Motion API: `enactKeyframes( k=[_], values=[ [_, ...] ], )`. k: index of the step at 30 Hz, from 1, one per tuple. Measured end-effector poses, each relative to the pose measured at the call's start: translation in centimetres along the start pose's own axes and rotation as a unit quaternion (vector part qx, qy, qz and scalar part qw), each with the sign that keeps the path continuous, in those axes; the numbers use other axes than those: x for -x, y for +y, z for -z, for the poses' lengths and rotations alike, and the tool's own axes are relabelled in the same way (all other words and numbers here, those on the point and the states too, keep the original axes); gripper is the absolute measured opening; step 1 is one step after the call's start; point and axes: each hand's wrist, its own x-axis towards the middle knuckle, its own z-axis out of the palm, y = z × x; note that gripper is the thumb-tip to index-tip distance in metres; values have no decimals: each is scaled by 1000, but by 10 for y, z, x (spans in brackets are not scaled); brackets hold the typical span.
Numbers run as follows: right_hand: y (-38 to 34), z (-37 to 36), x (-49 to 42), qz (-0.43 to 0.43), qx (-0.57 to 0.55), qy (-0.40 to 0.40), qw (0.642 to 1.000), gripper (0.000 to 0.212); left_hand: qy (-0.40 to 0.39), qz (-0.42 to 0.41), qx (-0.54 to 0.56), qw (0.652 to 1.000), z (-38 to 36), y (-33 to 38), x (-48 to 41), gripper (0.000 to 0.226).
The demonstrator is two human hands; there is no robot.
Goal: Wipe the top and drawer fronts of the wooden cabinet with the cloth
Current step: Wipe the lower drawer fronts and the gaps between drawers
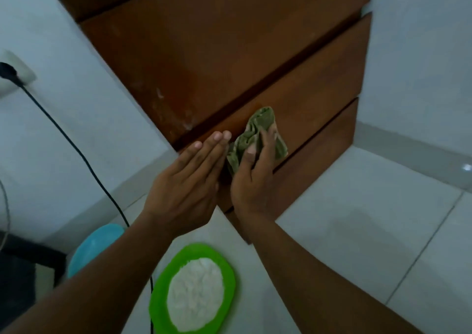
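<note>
The wooden cabinet (217, 52) fills the upper middle of the head view, with dark gaps between its drawer fronts. White dusty smears show on the upper drawer front near its lower left corner. A crumpled green cloth (258, 132) lies against the middle drawer front. My right hand (255, 175) holds the cloth, thumb and fingers curled over it, and presses it on the wood. My left hand (189, 183) has straight fingers laid flat at the left end of the same drawer front, touching the cloth's edge.
A green bowl (163, 295) of white powder stands on the tiled floor below my arms. A blue bowl (94, 244) sits to its left. A black cable (76, 147) runs from a wall plug (10, 73) down across the white wall.
</note>
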Motion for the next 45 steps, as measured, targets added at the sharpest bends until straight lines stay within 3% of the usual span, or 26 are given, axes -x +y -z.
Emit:
enactKeyframes(
  k=[5,16,30,37,42,45],
  values=[
    [23,0,-2,47,106,-33,993,55,53,4,24,998,-3,1,-2,64],
    [47,10,-22,111,176,-55,977,60,73,12,54,996,-9,5,-29,61],
    [95,50,-163,45,178,28,983,60,-70,-59,30,995,-12,36,-145,65],
    [128,75,-206,-7,185,42,982,58,-62,-62,31,996,-30,51,-175,69],
    [117,76,-208,-39,122,93,987,51,-72,-64,24,995,-25,50,-171,70],
    [99,82,-199,-104,111,105,983,50,-72,-51,51,995,-20,46,-163,69]
  ],
)
